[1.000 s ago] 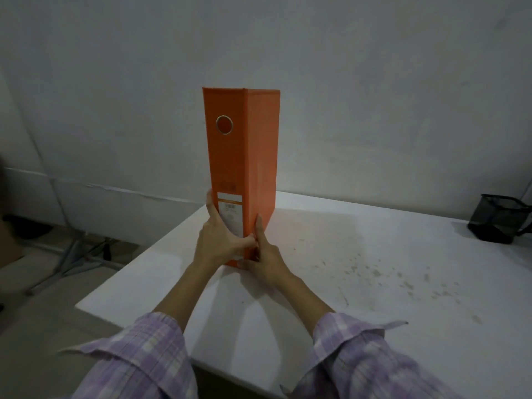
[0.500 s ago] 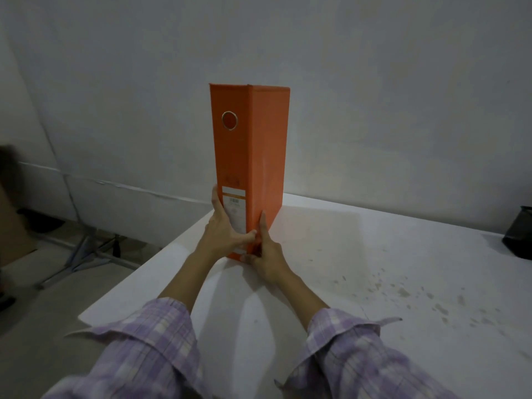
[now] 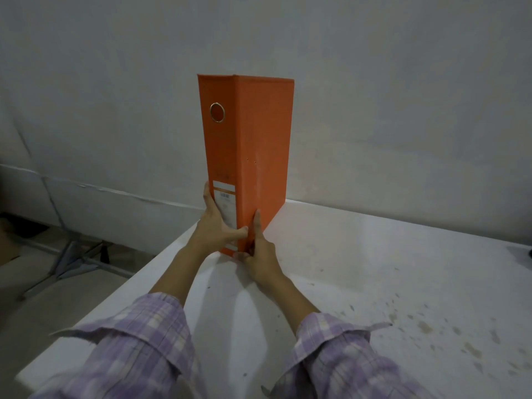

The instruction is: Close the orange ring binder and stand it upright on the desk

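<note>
Upright, closed orange binder point(image 3: 253, 156), base seemingly hidden behind clasping left hand point(image 3: 214, 228) and right hand point(image 3: 259, 254)

Both hands point(image 3: 239, 240) clasp the closed orange binder point(image 3: 253, 156) upright on the desk point(image 3: 374, 269).

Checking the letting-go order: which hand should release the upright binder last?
Probably the left hand: it wraps the orange binder across its spine, while the right hand only presses the cover's lower edge.
</note>
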